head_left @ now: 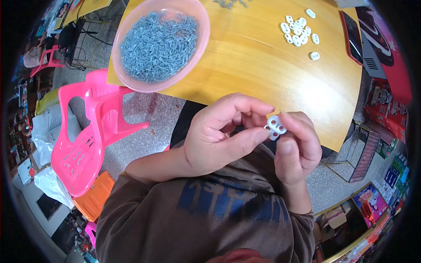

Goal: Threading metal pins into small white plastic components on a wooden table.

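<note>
In front of my chest, a small white plastic cord lock (275, 127) with several round holes sits between my fingertips. My left hand (230, 133) pinches it from the left with thumb and index finger, the other fingers curled behind. From the right, my right hand (298, 147) has its index finger against the piece, its thumb bent just below. Fingers partly cover the piece, so I cannot tell if it is one part or two pressed together. A loose group of similar white cord locks (297, 30) lies on the far right of the table.
A pink bowl (203, 39) full of small metal springs (158, 47) stands at the table's left. A phone with a red edge (351, 37) lies at the right edge of the yellow wooden table (250, 57). Pink plastic chairs (81, 168) stand on the left.
</note>
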{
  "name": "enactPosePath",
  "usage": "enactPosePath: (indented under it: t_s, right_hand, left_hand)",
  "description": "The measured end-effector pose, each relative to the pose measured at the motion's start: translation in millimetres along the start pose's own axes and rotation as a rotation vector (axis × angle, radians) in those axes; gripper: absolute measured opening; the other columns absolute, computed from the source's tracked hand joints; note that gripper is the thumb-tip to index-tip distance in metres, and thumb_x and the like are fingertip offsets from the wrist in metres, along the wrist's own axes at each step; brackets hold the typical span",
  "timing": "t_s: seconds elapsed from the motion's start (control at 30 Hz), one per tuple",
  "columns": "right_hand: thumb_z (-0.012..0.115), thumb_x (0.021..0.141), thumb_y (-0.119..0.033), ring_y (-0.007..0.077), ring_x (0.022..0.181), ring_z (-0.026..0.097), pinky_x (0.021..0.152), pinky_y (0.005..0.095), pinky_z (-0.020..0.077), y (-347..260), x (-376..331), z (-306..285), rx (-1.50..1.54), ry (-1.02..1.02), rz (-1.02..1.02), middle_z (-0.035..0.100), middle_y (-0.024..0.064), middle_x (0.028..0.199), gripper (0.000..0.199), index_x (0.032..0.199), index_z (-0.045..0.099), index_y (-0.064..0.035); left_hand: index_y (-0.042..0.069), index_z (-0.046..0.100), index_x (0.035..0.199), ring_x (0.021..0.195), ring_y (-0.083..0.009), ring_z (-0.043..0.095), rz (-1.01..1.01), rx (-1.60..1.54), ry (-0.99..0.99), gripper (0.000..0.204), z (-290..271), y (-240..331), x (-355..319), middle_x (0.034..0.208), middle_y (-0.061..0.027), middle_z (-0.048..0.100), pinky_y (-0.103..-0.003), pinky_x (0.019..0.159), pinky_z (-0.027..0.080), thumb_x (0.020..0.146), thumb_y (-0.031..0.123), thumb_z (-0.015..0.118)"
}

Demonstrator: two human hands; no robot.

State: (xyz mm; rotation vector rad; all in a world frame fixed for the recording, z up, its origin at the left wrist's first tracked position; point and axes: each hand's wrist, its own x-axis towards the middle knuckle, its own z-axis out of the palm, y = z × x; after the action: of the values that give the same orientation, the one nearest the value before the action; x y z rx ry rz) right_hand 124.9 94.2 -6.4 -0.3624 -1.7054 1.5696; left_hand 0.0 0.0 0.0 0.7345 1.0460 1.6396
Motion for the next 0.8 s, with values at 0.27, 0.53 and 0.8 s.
enactPosePath:
  t_s: [0.27, 0.53, 0.8]
  right_hand:
    - [0.054, 0.076, 0.007, 0.0165, 0.067, 0.054, 0.059, 0.0231, 0.0431, -1.5, 0.1, 3.6, -0.228, 0.050, -0.036, 0.058, 0.0123, 0.081, 0.019, 0.095, 0.057, 0.0054]
    - [0.054, 0.076, 0.006, 0.0159, 0.067, 0.054, 0.060, 0.0228, 0.0430, -0.9, -3.0, 5.8, -0.179, 0.071, 0.022, 0.058, 0.0116, 0.080, 0.019, 0.095, 0.058, 0.0053]
    - [0.054, 0.077, 0.006, 0.0159, 0.069, 0.054, 0.061, 0.0226, 0.0429, -0.5, -4.4, 5.3, -0.164, 0.061, 0.054, 0.057, 0.0109, 0.081, 0.019, 0.095, 0.058, 0.0051]
  left_hand:
    - [0.001, 0.044, 0.102, 0.062, -0.0042, 0.048, -0.185, -0.020, 0.135, 0.026, 7.9, 8.9, 0.9, 0.079, -0.0027, 0.054, -0.016, 0.055, 0.040, 0.079, 0.000, 0.055]
    - [0.002, 0.043, 0.101, 0.059, -0.0046, 0.049, -0.194, -0.077, 0.174, 0.027, 10.1, 6.3, -0.9, 0.079, -0.0038, 0.054, -0.015, 0.051, 0.039, 0.078, 0.002, 0.056]
    - [0.002, 0.042, 0.101, 0.060, -0.0046, 0.048, -0.189, -0.109, 0.192, 0.027, 10.1, 5.4, -0.6, 0.079, -0.0042, 0.054, -0.015, 0.051, 0.039, 0.078, 0.001, 0.056]
